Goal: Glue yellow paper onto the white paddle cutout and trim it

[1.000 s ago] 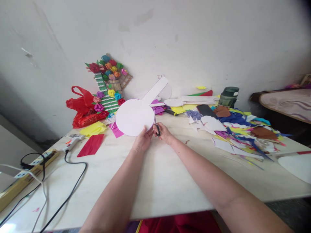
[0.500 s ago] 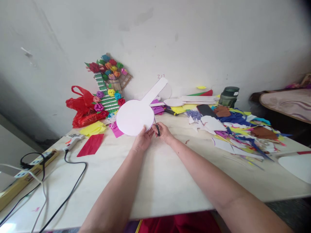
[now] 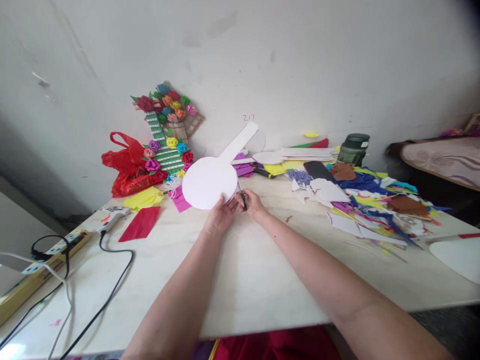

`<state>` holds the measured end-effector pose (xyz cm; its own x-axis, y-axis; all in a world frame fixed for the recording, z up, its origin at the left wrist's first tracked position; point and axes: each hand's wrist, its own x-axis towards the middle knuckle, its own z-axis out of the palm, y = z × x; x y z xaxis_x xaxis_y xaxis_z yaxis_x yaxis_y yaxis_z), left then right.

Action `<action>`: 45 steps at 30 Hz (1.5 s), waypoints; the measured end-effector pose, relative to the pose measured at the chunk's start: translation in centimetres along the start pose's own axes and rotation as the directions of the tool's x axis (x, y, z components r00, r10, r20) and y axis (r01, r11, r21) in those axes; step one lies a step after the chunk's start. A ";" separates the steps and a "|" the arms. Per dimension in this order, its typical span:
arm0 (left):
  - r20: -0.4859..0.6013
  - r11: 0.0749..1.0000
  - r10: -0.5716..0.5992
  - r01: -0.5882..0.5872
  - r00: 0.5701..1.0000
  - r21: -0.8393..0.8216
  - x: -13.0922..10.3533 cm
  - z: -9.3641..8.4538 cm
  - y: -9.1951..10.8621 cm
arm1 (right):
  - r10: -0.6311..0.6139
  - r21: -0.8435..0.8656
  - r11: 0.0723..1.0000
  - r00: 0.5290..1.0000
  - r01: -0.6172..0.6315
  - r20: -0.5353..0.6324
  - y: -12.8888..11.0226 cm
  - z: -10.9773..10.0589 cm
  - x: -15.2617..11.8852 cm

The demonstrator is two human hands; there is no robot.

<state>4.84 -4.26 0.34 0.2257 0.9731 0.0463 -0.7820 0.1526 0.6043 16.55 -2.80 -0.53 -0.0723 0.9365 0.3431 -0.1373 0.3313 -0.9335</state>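
Observation:
A white paddle-shaped cutout, round with a long straight handle pointing up and right, is held above the table. My left hand is closed on its lower edge, thumb on the front face and fingers behind. In my right hand is a pair of scissors with dark handles. Their blades rise along the right edge of the round part. The two hands are close together, and the fingers behind the cutout are partly hidden.
Paper and felt scraps are heaped at the right, near a dark green jar and a phone. At the left are a red plastic bag, a paper-flower decoration, and a power strip with cables.
The white cutout has shifted and tilted slightly, its round part moving a little right and down. Both hands keep their grip in nearly the same place.

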 end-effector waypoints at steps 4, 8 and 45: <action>-0.022 1.000 0.011 -0.012 1.000 -0.010 0.2 -0.3 0.1 | 0.022 0.022 1.000 1.000 -0.023 0.019 -0.2 0.1 -0.3; -0.039 1.000 0.016 -0.015 0.999 0.004 0.2 -0.3 0.1 | 0.063 0.000 0.998 0.997 -0.063 0.051 -0.5 -0.2 -0.7; -0.080 0.996 -0.032 0.038 0.996 0.082 -0.6 0.3 -0.1 | 0.070 -0.033 0.997 0.998 -0.069 0.011 -1.2 -1.8 -0.2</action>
<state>4.98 -4.87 0.51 0.2030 0.9785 -0.0371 -0.7224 0.1752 0.6690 18.51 -3.19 0.30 -0.0927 0.9560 0.2784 -0.0993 0.2694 -0.9579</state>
